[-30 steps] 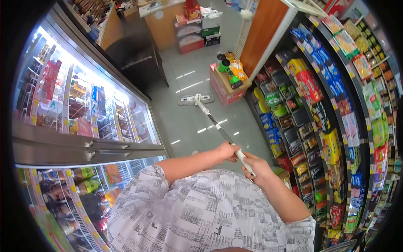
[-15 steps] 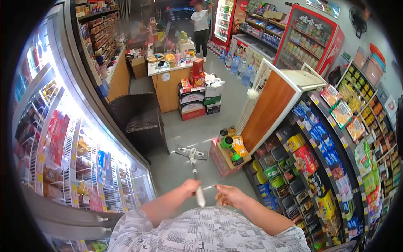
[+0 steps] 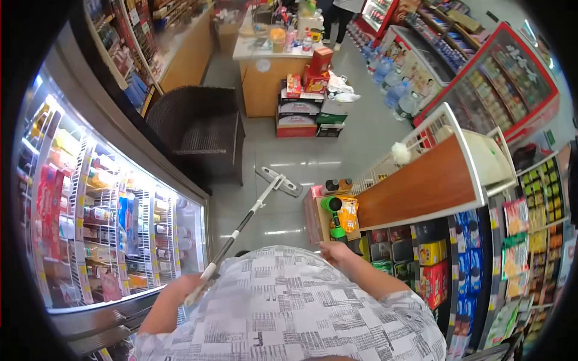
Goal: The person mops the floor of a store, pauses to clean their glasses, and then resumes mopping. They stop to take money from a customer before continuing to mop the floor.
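My left hand (image 3: 188, 287) is closed round the upper part of a white and grey mop handle (image 3: 238, 230), close to its white end. The handle slants away from me to a flat mop head (image 3: 282, 182) on the grey tiled floor. My right hand (image 3: 334, 251) is near the front of my patterned shirt, below a cardboard box (image 3: 313, 219); its fingers are partly hidden and what they hold, if anything, cannot be made out. A green and black object (image 3: 336, 224) and an orange packet (image 3: 348, 215) lie on the box.
A lit fridge (image 3: 120, 222) stands at the left, with a dark wicker chair (image 3: 208, 138) beyond it. Stacked cartons (image 3: 299, 114) stand by the counter (image 3: 256, 90). A wooden panel (image 3: 421, 180) and snack shelves (image 3: 457, 265) are at the right. Another person's legs (image 3: 337, 23) show behind.
My left hand has moved left and down with the mop handle, which now slants more. My right hand has shifted slightly right and up. The view has tilted down and turned.
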Available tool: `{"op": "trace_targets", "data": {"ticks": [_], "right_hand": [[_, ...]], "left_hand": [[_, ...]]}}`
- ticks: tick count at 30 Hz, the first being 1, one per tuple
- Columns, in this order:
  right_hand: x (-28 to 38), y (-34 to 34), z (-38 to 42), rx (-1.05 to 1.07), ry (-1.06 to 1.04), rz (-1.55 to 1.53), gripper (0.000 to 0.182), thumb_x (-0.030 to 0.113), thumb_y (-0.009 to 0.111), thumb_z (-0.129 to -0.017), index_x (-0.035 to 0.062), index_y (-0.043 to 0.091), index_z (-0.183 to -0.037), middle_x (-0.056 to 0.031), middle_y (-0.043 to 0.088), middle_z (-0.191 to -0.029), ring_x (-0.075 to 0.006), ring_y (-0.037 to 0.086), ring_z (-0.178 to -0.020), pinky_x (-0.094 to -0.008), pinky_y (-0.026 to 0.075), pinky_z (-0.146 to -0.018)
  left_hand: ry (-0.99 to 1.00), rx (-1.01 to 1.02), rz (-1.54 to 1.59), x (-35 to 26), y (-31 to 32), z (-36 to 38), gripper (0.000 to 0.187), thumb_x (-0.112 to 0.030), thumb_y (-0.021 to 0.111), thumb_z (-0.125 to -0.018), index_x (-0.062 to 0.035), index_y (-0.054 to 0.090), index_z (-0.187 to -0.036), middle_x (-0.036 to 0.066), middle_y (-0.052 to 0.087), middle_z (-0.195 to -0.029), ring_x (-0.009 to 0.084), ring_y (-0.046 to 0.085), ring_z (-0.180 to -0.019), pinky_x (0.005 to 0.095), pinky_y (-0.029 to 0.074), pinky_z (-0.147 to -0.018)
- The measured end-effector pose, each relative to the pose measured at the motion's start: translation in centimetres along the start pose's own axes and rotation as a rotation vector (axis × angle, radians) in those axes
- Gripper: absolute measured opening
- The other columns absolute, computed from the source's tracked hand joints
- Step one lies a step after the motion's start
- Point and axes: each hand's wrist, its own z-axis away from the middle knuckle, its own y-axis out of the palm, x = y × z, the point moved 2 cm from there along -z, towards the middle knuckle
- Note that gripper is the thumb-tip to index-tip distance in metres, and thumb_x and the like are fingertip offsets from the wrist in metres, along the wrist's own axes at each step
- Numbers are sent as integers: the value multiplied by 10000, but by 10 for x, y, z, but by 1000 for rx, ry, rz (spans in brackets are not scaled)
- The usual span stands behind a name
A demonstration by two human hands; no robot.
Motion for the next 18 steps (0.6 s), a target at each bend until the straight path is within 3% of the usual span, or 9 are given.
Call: {"op": "trace_targets", "data": {"ticks": [1,4,7,10,11,16,18], "right_hand": [[32,1,-6,23,-34,40,335,374,683,-982,87,678,-1155,-61,650,-884,-159,603,-679,-317,488,-596],[126,28,-46,118,-142,84,354,385,662,-999,41,652,-1084,-72,643,-820,-158,602,-610,-326,459,-507],[189,61,-78,156,-181,130,373,405,672,-990,47,641,-1092,-63,636,-822,-155,607,-611,-301,448,-494],[244,89,-111,130,-212,229,384,405,671,-986,51,646,-1134,-61,644,-842,-155,623,-632,-303,467,-517],[260,92,-119,113,-228,227,387,404,675,-980,49,659,-1133,-61,651,-861,-156,630,-639,-303,481,-531],[317,90,-145,-20,-254,232,458,408,702,-957,16,682,-1193,-61,663,-872,-151,627,-640,-300,516,-570],[323,81,-163,-76,-288,154,365,365,702,-971,36,673,-1125,-32,634,-817,-133,597,-628,-297,489,-557]], "left_hand": [[-11,-88,-230,-29,-1,31,504,-348,646,-973,-158,596,-1438,102,701,-865,185,666,-686,351,555,-625],[6,-355,-591,-65,-47,29,606,-314,725,-926,-204,547,-1495,140,750,-1046,203,704,-826,370,574,-773],[-39,-283,-620,-166,-94,47,572,-284,723,-916,-204,575,-1463,141,745,-988,252,709,-816,388,570,-771],[18,-244,-668,-228,-153,22,599,-224,731,-902,-253,565,-1476,140,756,-1020,277,724,-872,385,564,-844],[38,-260,-746,-254,-167,18,598,-294,742,-897,-269,570,-1469,201,746,-1094,318,732,-933,404,549,-876],[21,-313,-1000,-378,-222,-25,623,-232,773,-870,-291,579,-1458,144,716,-1237,332,677,-1149,416,505,-1010],[71,-304,-1004,-423,-241,-44,631,-227,790,-851,-295,589,-1445,154,705,-1253,348,666,-1164,411,503,-1018]]}}
